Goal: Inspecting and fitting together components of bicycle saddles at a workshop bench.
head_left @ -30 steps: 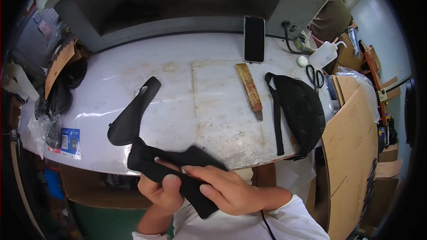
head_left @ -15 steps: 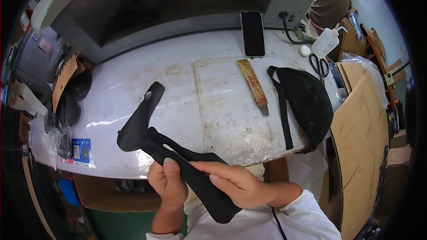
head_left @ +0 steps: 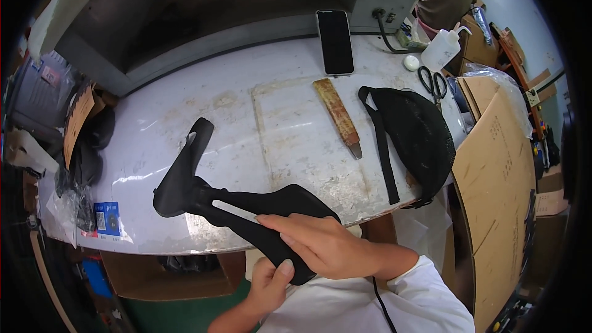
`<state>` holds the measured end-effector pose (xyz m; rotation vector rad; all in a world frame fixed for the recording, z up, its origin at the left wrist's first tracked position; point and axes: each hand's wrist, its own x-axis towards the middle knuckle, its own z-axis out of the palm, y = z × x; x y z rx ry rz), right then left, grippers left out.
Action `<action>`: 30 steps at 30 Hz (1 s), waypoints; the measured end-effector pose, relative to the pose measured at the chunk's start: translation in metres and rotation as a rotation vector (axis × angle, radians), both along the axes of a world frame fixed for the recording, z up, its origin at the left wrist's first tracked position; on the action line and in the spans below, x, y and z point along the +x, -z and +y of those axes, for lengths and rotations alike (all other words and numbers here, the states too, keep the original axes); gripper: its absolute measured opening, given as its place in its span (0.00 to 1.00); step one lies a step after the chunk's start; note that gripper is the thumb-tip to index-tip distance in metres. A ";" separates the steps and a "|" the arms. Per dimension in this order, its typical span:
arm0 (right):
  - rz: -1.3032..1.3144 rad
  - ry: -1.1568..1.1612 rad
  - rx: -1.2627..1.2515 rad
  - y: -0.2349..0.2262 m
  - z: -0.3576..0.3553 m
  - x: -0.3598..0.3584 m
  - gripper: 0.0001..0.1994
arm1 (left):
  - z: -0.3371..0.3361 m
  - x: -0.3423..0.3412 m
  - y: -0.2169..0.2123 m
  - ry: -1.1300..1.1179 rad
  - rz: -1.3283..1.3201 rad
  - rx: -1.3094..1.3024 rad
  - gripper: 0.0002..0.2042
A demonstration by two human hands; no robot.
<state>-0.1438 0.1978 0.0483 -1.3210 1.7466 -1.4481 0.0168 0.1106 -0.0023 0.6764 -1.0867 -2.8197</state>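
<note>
Since the earlier frame, the black leather piece [head_left: 259, 213] has been swung lower and flatter over the near table edge, beside a second black cut piece [head_left: 188, 160] lying on the white worktable [head_left: 185, 111]. It is gripped from below by the left hand [head_left: 268, 280], while the right hand [head_left: 320, 243] is pressed flat along it, seemingly smoothing or marking it, so steady support is called for next. A small blue label [head_left: 106, 219] is stuck at the table's left edge; brown cardboard sheets [head_left: 499, 172] stand at the right.
</note>
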 end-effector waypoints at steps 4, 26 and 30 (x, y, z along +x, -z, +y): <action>-0.189 0.003 -0.115 0.005 -0.011 0.003 0.17 | 0.002 0.000 -0.003 -0.172 0.162 -0.608 0.15; -0.861 -0.048 -0.079 0.023 -0.007 -0.001 0.23 | -0.037 0.002 0.024 -0.329 -0.002 -0.349 0.28; -0.689 -0.125 0.029 0.021 -0.006 -0.004 0.11 | -0.047 0.014 0.024 -0.247 0.260 -0.143 0.25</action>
